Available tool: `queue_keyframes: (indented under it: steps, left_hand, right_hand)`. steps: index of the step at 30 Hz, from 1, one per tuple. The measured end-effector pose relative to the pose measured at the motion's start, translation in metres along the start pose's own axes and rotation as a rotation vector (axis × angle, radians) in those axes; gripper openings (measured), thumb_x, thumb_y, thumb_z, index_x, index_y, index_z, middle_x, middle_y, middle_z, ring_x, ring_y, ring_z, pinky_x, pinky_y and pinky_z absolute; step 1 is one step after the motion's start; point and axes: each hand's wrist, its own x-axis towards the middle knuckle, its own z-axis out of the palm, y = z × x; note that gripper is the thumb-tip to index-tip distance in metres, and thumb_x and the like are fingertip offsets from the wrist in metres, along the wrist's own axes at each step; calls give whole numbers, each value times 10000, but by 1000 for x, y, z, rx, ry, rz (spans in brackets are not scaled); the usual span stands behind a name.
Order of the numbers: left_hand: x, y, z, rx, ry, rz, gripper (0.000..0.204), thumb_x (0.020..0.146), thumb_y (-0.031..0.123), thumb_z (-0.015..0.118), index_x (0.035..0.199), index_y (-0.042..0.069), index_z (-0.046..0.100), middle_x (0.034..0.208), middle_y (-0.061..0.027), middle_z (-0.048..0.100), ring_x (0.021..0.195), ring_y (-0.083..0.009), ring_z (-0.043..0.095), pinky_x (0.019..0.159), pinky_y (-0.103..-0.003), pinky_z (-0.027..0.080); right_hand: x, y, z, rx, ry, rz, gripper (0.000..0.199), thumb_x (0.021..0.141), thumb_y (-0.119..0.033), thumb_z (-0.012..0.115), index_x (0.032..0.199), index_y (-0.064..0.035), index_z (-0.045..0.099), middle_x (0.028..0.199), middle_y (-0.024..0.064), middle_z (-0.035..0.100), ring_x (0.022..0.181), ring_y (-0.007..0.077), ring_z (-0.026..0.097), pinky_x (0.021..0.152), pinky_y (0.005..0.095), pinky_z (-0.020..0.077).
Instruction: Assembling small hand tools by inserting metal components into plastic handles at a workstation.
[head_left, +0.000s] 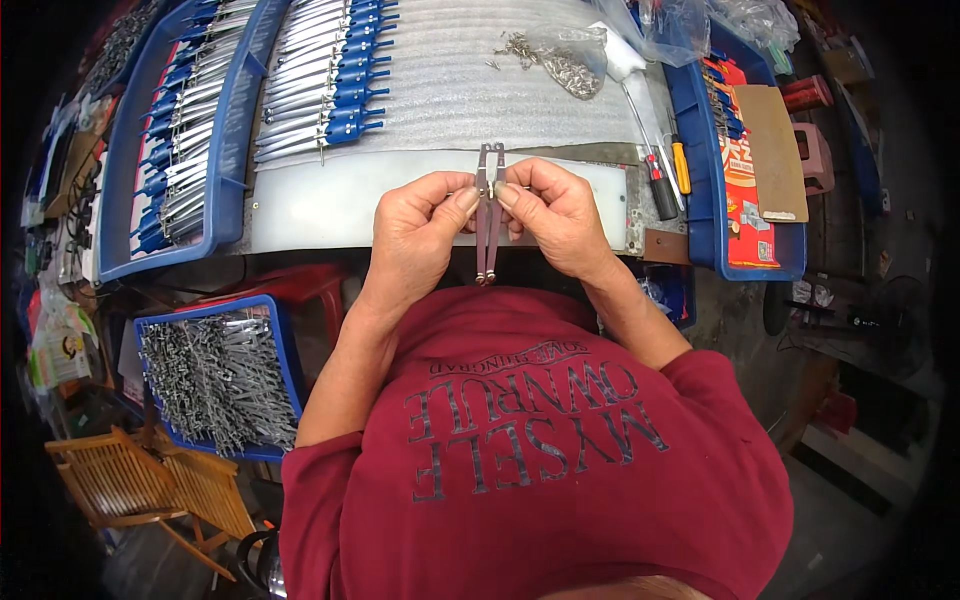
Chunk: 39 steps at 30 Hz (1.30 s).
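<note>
Many loose metal arms (215, 380) fill the lower-left crate, unassembled; blue-handled finished pieces (325, 80) lie in rows above. Left hand (420, 235) and right hand (555, 220) pinch one metal tool (489, 215) over the bench edge, assembly judged incomplete

Even, soft daylight leaves the tabletop (330, 205) bright and sharp, while fisheye bending and dark vignetting swallow the picture's edges.

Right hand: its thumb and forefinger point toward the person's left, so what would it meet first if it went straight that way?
Probably the narrow two-legged metal piece its fingers already pinch; directly beyond that are the left hand's fingertips on the opposite side.
</note>
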Motion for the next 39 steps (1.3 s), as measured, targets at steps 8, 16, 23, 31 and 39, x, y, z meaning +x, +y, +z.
queue_keyframes:
  steps: [8,16,23,31,39]
  left_hand:
    - [0,1,2,-76,22,14,157,831,68,507,903,-53,576,712,-43,585,630,-74,536,579,-199,452]
    - [-1,-7,2,3,86,56,129,797,56,556,864,-51,584,688,-31,582,598,-53,511,539,-179,426]
    - [-2,-3,3,97,80,15,142,784,30,560,892,-62,571,764,-54,583,671,-88,534,613,-203,441]
    - [-3,-7,9,125,163,131,124,772,55,573,845,-40,606,670,-36,595,614,-56,511,547,-195,422]
    - [1,-1,7,-26,161,96,126,780,45,571,857,-53,589,679,-37,584,600,-61,510,536,-186,424]
  right_hand:
    - [0,2,1,46,1,-14,146,832,-135,524,858,8,521,686,2,521,568,43,463,516,172,395]
    - [-3,-2,4,-49,0,-43,122,835,-128,513,827,-7,504,666,-11,491,558,37,445,498,169,381]
    - [-4,-4,4,-41,-1,-45,117,835,-127,514,826,-11,500,669,-15,485,550,35,436,491,168,378]
    - [-4,-4,3,-115,11,-58,120,837,-128,513,828,-9,503,672,-18,484,564,34,434,499,168,380]
    - [0,-9,6,27,20,-30,137,837,-122,514,836,14,516,673,-8,491,572,43,441,527,175,389]
